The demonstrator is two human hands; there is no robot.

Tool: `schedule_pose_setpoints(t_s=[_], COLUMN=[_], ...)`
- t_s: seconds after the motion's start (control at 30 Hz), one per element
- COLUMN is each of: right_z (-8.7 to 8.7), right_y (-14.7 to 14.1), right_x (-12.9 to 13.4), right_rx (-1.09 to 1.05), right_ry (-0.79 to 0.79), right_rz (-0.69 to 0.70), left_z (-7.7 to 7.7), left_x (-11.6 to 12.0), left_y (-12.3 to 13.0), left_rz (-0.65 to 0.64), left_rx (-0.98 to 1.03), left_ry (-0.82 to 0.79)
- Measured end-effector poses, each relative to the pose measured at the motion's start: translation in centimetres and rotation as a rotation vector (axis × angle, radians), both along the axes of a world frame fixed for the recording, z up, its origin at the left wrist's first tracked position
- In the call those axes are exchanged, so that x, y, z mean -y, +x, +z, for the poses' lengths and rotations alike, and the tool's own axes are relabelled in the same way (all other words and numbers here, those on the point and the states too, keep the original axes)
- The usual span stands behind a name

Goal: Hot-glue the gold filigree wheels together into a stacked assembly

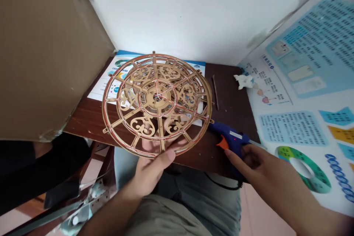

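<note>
I am gripping the wooden wheel (151, 97) at its lower rim with the left hand (153, 171): the thumb is pressing the near face, and the other fingers are supporting it from behind. The wheel is tilting toward the camera, above the near part of the dark tabletop (199, 160), and is partly covering a printed sheet (98, 88). Red and pale lines are following its rings and spokes.

With the right hand (257, 162) I am clasping the blue glue gun (233, 140), fingers clamped around its body, one digit lying against the orange trigger (222, 143). The wheel's right edge is hiding the nozzle; I cannot tell whether they are touching. A thin stick (215, 92) and a crumpled white piece (245, 80) are lying beyond the gun.
</note>
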State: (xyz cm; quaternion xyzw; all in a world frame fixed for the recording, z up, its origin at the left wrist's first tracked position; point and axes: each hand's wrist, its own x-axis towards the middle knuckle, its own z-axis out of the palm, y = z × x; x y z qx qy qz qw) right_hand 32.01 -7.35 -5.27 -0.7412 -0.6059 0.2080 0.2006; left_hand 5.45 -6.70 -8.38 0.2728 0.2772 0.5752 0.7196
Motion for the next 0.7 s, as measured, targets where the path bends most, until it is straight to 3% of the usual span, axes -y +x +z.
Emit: schedule_pose_setpoints(t_s=[0.13, 0.2, 0.3, 0.37, 0.43, 0.53, 0.63, 0.7], right_z=[-0.3, -0.7, -1.2, -1.2, -1.3, -1.8, -3.2, -4.1], right_y=[0.6, 0.8, 0.0, -0.9, -2.0, -3.1, -3.1, -2.7], right_x=[1.4, 2.3, 2.8, 2.3, 1.4, 0.4, 1.0, 2.0], right_rx=[-0.092, -0.314, -0.823, -1.113, -1.275, -1.282, -1.054, -0.868], right_ry=[0.021, 0.049, 0.121, 0.187, 0.122, -0.035, 0.029, 0.064], right_rz=[-0.104, -0.171, -0.203, -0.121, 0.061, 0.225, 0.235, 0.357], left_z=[0.6, 0.9, 1.1, 1.1, 1.1, 1.0, 0.8, 0.4], left_x=[-0.8, -1.3, -2.0, -2.3, -2.5, -2.5, -2.5, -2.6], left_y=[-0.4, -0.5, -0.5, -0.3, 0.0, 0.5, 0.8, 0.9], left_rz=[0.013, 0.051, 0.105, 0.122, 0.125, 0.119, 0.097, 0.060], left_rx=[0.024, 0.029, 0.041, 0.055, 0.069, 0.080, 0.073, 0.050], left_ry=[0.009, 0.006, -0.014, -0.032, -0.040, -0.033, -0.007, 0.032])
